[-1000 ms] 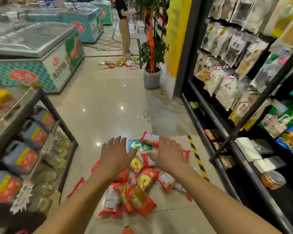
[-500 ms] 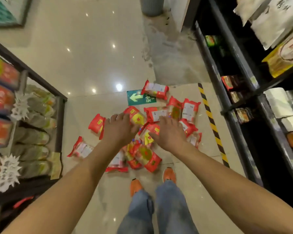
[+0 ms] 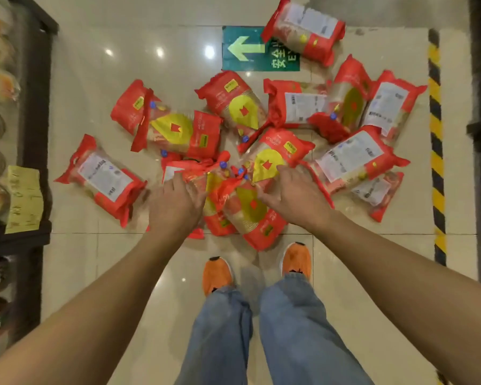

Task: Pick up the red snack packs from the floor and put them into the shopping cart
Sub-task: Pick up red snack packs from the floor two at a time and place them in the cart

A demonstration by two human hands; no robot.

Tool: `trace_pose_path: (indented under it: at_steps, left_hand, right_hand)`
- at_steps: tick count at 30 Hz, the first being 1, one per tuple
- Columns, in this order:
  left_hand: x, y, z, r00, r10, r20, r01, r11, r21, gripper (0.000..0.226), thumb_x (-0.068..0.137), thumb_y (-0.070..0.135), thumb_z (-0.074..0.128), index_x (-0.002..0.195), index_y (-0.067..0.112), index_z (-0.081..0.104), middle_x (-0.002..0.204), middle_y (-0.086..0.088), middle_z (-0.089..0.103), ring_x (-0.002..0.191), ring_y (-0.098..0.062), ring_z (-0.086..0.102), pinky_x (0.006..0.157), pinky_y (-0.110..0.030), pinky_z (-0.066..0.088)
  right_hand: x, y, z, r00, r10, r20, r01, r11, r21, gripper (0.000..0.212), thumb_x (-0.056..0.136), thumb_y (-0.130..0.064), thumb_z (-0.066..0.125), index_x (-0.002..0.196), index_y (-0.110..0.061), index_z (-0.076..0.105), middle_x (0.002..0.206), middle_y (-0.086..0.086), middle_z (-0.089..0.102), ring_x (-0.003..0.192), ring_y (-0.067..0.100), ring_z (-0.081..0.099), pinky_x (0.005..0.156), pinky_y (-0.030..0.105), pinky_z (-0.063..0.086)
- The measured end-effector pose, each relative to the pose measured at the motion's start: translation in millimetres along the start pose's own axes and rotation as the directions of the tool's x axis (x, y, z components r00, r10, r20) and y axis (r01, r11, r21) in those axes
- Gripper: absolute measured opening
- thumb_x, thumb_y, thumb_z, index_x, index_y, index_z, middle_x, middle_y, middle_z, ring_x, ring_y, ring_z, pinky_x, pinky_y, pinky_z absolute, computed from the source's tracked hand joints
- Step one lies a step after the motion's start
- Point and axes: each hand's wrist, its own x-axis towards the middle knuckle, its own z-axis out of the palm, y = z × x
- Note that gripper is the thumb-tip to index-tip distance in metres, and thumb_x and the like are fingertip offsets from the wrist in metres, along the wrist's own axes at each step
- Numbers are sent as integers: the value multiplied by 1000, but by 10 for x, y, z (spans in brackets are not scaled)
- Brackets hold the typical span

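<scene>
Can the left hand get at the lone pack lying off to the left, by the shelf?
Probably yes. That pack lies flat on bare floor with nothing on top of it, close beside the left hand, and nothing stands between them.

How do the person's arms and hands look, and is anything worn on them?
Both forearms are bare up to the frame edge; no sleeve shows. The left hand and the right hand carry no glove, and I see no watch, ring or bracelet. Below them are blue jeans and orange shoes.
</scene>
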Motion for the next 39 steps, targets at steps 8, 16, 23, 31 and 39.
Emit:
trace_pose_path:
  at_steps: [8,16,23,31,39]
  left_hand:
    - [808,-455,1572,957,-208,204,261,923,-282,62,100,45,70,137,0,49,130,-22,65,122,-43,62,98,-49,52]
    - [1261,-529,2204,914,-270,302,403,673,-620,95,86,56,82,152,11,31,136,-7,60,127,-33,63,111,-53,53]
    - [1243,-349,2147,912,-314,264,401,541,-740,75,83,46,89,126,18,34,116,-1,64,106,-23,69,90,-36,60]
    - [665,-214,1097,950,-270,160,290,566,-772,80,75,59,90,130,28,42,116,9,70,102,-10,70,89,-38,54]
    - [-381,26,-922,959,-284,14,170,535,-828,75,74,58,88,132,31,50,115,10,73,106,-16,73,100,-47,59]
  right_hand:
    - [1001,525,1407,985,31,169,-62,982,180,97,90,-76,61,160,-14,33,154,18,51,142,40,48,115,50,44]
    - [1455,639,2030,970,142,195,-224,830,511,125,55,-92,66,148,-13,42,148,8,56,136,24,56,116,43,45]
    - [1337,659,1993,943,212,256,-326,744,583,82,79,-79,72,130,-16,64,124,1,72,117,21,69,104,43,54]
    - [597,269,1169,940,247,237,-338,563,754,98,52,-102,66,114,-26,75,105,-5,82,98,15,78,97,48,61]
    - [-476,-570,-776,968,239,77,-205,573,794,88,71,-94,64,127,-27,72,113,-4,79,105,16,75,99,47,58]
